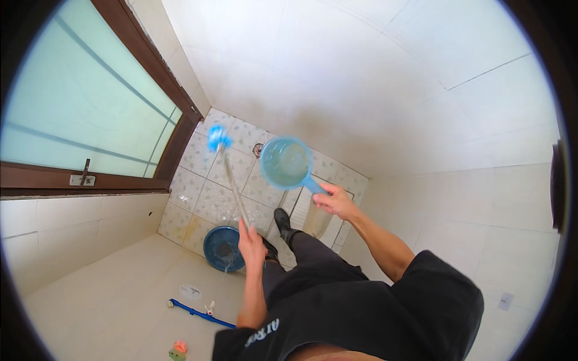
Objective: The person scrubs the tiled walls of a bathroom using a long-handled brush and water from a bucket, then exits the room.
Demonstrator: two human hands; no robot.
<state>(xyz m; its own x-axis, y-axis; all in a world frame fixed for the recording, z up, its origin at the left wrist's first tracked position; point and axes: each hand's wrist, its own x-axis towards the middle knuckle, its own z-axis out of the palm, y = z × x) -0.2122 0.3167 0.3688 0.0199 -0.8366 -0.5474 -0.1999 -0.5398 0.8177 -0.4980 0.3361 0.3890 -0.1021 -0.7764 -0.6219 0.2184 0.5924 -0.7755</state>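
Observation:
My left hand (252,246) grips the pale shaft of a long-handled brush (232,180). Its blue bristled head (219,138), blurred, is over the tiled floor near the door corner. In my right hand (336,202) is the handle of a light-blue plastic dipper (286,162) with water in its bowl. Beside my left forearm a dark-blue plastic tub (221,239) stands on the floor, and water is falling into it. A squat toilet (316,216) lies under my right hand, partly hidden by it.
A round floor drain (258,150) sits between brush head and dipper. At the left is a brown-framed frosted-glass door (104,90) with a latch (82,180). Blue pipe (203,314) with a white valve (210,308) runs along the near wall. The floor tiles (212,198) look wet.

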